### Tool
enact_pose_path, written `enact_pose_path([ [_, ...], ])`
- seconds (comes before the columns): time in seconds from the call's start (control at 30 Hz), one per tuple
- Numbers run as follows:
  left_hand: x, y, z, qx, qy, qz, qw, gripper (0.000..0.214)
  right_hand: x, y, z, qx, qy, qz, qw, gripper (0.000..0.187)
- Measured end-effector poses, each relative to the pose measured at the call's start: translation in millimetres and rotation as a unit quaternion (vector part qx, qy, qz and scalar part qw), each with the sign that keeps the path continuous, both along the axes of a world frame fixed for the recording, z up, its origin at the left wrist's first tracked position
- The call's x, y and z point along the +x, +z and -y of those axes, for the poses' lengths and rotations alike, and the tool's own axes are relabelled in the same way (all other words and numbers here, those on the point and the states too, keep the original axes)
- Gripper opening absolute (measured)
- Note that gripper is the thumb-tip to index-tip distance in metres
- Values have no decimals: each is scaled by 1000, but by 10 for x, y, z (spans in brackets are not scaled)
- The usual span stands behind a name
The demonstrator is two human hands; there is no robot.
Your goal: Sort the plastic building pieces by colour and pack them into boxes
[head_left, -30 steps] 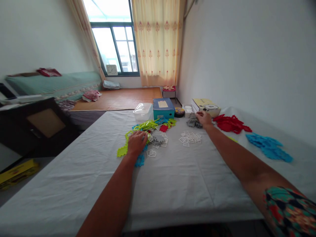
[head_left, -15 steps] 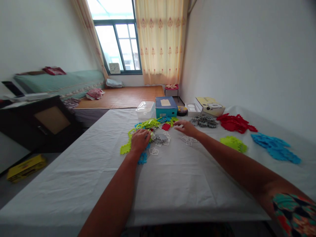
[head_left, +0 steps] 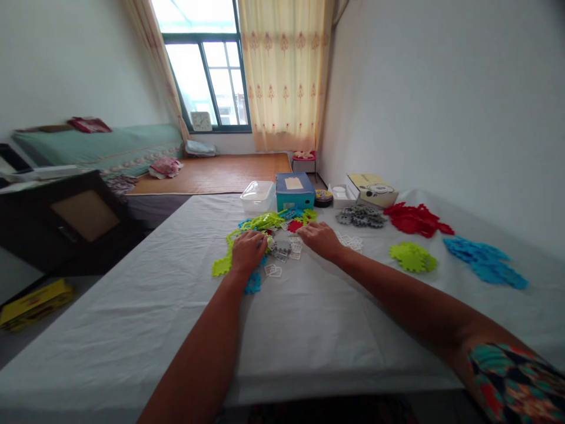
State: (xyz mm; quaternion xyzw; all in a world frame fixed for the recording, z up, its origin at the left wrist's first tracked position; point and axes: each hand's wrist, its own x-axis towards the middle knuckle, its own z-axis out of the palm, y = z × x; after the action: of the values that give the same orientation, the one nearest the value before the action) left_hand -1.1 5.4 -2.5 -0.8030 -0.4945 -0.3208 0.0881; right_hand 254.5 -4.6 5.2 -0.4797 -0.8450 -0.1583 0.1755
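Observation:
My left hand (head_left: 248, 252) rests at the left side of a mixed heap, its fingers curled together; whatever they hold is hidden. Around it lie lime-green notched plastic pieces (head_left: 221, 266) and a blue piece (head_left: 253, 283). My right hand (head_left: 321, 239) reaches in from the right, fingers bent and drawn together beside a red notched piece (head_left: 294, 226). Its fingertips are too small to show a grip on anything. Between the hands are grey gear-like pieces (head_left: 281, 248) and small white lattice pieces (head_left: 296, 252).
Sorted piles of grey (head_left: 361, 216), red (head_left: 417, 219), lime-green (head_left: 413, 257) and blue pieces (head_left: 484, 261) lie to the right. Behind the heap stand a clear plastic tub (head_left: 257, 198), a blue box (head_left: 295, 192), a round tin (head_left: 323, 198) and a yellowish box (head_left: 372, 189).
My right hand has moved left toward the red piece and the heap, its fingers closing together. My left hand stays at the heap. The whole view has shifted slightly.

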Motion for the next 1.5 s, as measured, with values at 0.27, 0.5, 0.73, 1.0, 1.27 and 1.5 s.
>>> enact_pose_path([
  [0.27,-4,18,8,-3,-3,-1,1000,30,1406,371,-424,43,-231,0,972,33],
  [0.5,3,-7,-14,-2,-6,0,1000,30,2014,267,-460,16,-281,68,957,29],
  [0.73,-6,-10,-10,-8,-8,-6,1000,30,1929,78,-585,-24,-301,64,951,30],
  [1.0,-12,-16,-28,-2,-7,5,1000,30,1701,268,-723,-20,-304,3,952,38],
  [1.27,-13,-5,-8,-5,3,5,1000,30,97,19,-419,-145,94,-117,978,29],
  [1.5,-18,40,34,-13,17,9,1000,27,-411,-88,-226,-205,114,-118,965,42],
])
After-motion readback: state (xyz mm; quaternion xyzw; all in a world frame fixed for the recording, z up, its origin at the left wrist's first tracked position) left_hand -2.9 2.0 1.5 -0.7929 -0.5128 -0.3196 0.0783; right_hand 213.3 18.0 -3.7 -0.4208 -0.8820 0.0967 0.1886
